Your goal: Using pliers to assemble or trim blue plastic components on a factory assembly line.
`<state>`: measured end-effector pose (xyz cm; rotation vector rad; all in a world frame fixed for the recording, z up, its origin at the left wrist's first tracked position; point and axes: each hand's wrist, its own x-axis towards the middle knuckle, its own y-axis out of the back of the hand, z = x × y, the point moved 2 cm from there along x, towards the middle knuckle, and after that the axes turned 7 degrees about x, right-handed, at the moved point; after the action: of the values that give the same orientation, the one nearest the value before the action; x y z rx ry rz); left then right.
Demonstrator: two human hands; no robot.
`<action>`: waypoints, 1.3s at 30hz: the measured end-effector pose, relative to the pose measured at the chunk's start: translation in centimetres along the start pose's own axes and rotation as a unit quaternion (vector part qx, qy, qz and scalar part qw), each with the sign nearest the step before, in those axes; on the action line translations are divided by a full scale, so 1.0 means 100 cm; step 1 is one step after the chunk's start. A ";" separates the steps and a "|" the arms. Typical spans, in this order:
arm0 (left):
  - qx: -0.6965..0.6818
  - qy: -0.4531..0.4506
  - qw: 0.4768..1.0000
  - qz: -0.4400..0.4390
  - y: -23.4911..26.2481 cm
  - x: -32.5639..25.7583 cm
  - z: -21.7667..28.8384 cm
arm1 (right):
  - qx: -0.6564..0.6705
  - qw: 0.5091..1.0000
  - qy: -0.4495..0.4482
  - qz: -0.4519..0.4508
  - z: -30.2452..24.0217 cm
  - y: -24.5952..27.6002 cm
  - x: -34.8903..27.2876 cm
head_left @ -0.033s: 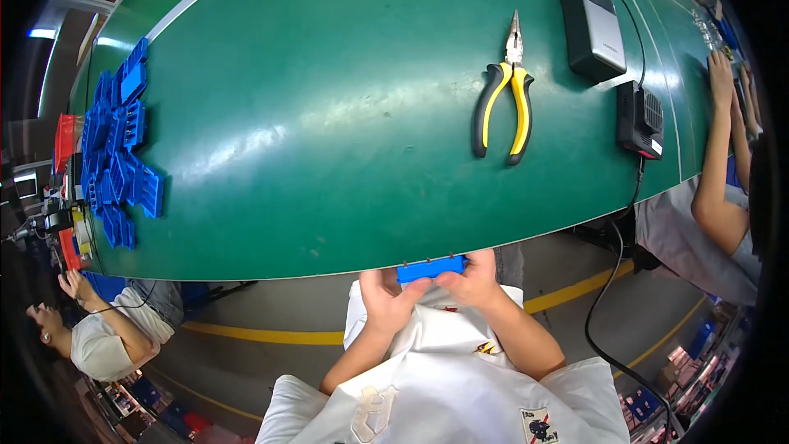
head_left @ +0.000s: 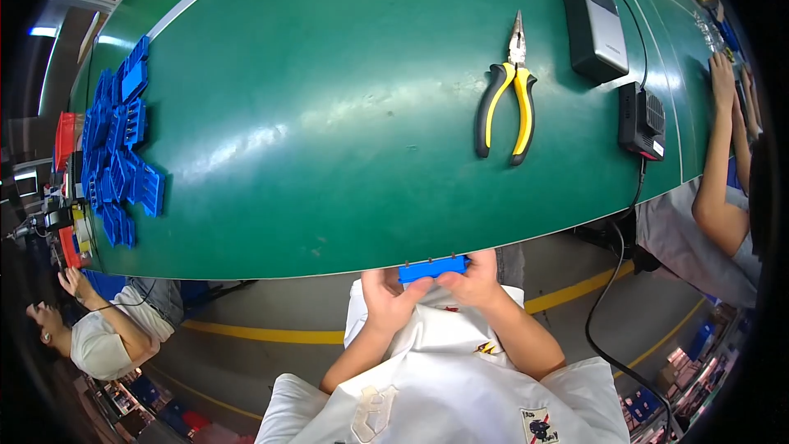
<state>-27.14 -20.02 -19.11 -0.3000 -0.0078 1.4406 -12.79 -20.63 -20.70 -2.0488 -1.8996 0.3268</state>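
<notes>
Just below the table's near edge, both my hands hold one small blue plastic block (head_left: 434, 270) with short dark pins along its upper edge. My left hand (head_left: 391, 296) grips its left end, and my right hand (head_left: 474, 279) has its right end. Both thumbs press on the near side; the other fingers are partly hidden behind the part. On the green table (head_left: 329, 181), a pair of long-nose pliers (head_left: 511, 99) with black and yellow handles lies beyond my right hand, jaws pointing away. A pile of similar blue plastic parts (head_left: 123, 144) rests at the far left.
At the right stand a grey and black power bank (head_left: 596, 26) and a small black device (head_left: 641, 121), joined by a cable. Another black cable (head_left: 593, 312) hangs off the right edge. Co-workers sit at left (head_left: 123, 329) and right (head_left: 699, 214). Red bins (head_left: 66, 141) stand at far left.
</notes>
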 end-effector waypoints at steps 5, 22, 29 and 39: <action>-0.048 -0.003 0.998 -0.046 0.004 0.003 -0.005 | 0.021 0.999 -0.026 0.009 -0.007 -0.002 -0.001; 0.083 -0.106 0.958 -0.255 -0.006 0.001 0.048 | 0.077 0.986 -0.040 -0.143 -0.035 0.008 -0.011; 0.091 -0.135 0.919 -0.359 -0.009 0.012 0.048 | 0.100 0.977 -0.071 -0.173 -0.036 0.012 -0.015; 0.069 -0.111 0.893 -0.430 -0.008 0.016 0.043 | 0.093 0.969 -0.071 -0.219 -0.039 0.009 -0.012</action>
<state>-26.90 -17.72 -15.07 0.0073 -0.2013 0.5767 -10.62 -22.18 -17.53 -1.4699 -2.2431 0.5258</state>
